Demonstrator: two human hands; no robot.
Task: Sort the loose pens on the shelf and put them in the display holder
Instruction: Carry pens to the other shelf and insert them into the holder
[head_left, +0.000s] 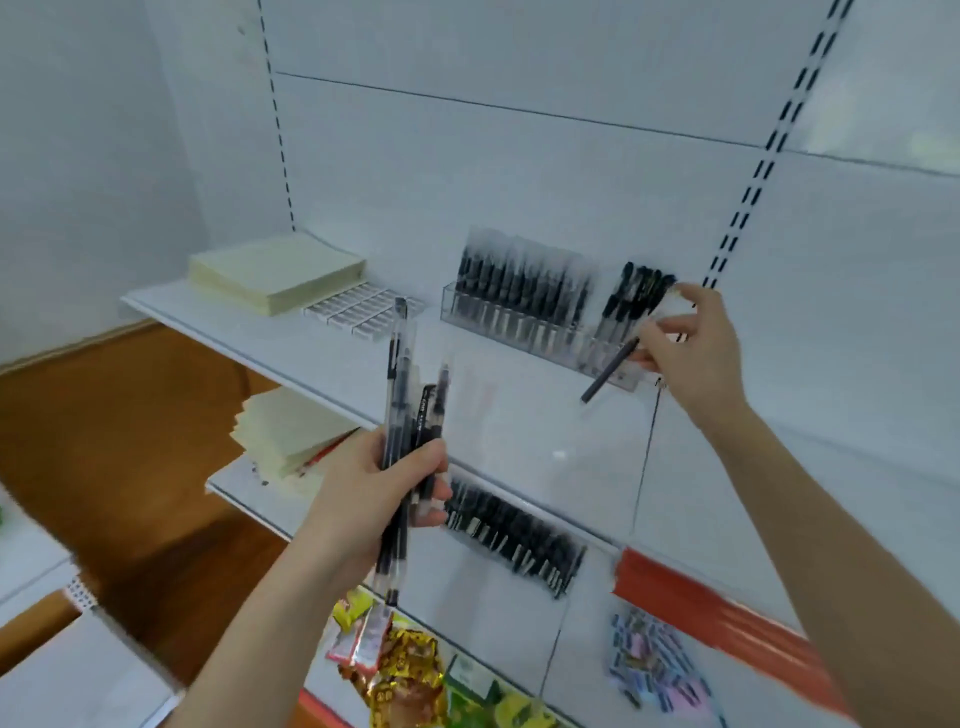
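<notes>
A clear acrylic display holder (470, 310) stands on the upper white shelf (322, 358), with a row of black pens upright in its left compartments and a few more near its right end. My left hand (379, 488) is closed around a bunch of clear-barrelled black pens (400, 395), held upright in front of the shelf edge. My right hand (685, 343) is at the holder's right end, gripping one dark pen (610, 370) that slants down to the left. The fingers of that hand touch the pens standing there.
A stack of pale yellow paper (275, 270) and a tray of small white erasers (363, 310) lie left of the holder. The lower shelf carries more yellow paper (288, 431) and a second row of black pens (514, 535). Snack packets (405, 665) lie below.
</notes>
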